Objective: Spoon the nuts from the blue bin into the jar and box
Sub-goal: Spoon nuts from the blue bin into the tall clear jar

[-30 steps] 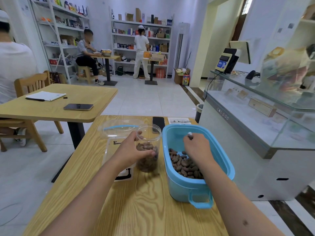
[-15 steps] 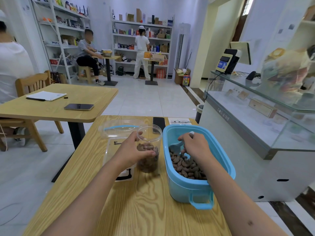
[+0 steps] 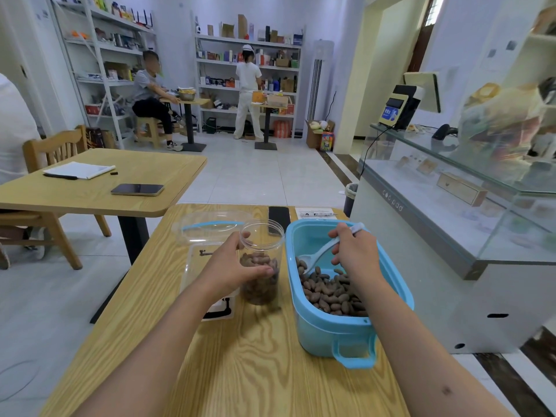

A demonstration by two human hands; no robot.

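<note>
Head view, looking down at my own two hands on the table [image 3: 246,365]. My left hand [image 3: 231,266] is wrapped round the jar [image 3: 261,267], fingers behind it and thumb across the front, holding it upright just beside the bin's left wall, toward the table's middle. My right hand [image 3: 355,251] is inside the bin [image 3: 340,329], fingers curled round the handle of the spoon [image 3: 319,254]; its bowl points down and left and touches the nuts [image 3: 331,290] at the far left end of the pile. I cannot tell whether the bowl has anything in it yet.

As for progress: the jar looks a bit over half full, brown nuts reaching roughly to my thumb line and clear wall above that to the open mouth. So I judge the jar part well under way but not finished. The bin holds a good layer of nuts, heaped toward the near end, with bare blue floor at the far end.

The box [image 3: 207,278] lies on the table's left side, touching my left wrist and mostly hidden by it. What shows of it looks clear and without nuts, so that share seems not yet begun. A clear lid [image 3: 210,225] lies beyond it, near the far edge.
</note>
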